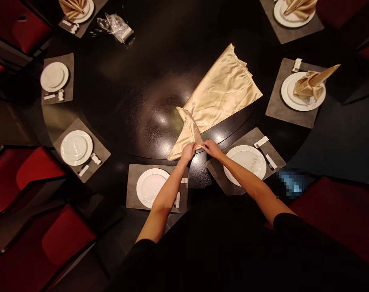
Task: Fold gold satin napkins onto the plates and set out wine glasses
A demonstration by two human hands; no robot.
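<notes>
A dark glossy table (160,52) bears grey placemats (275,106), gold cloth (222,87) and crumpled plastic (115,26).

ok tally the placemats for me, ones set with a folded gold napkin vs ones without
With a folded gold napkin: 3 placemats
Without one: 4 placemats
Total: 7 placemats in view
</notes>
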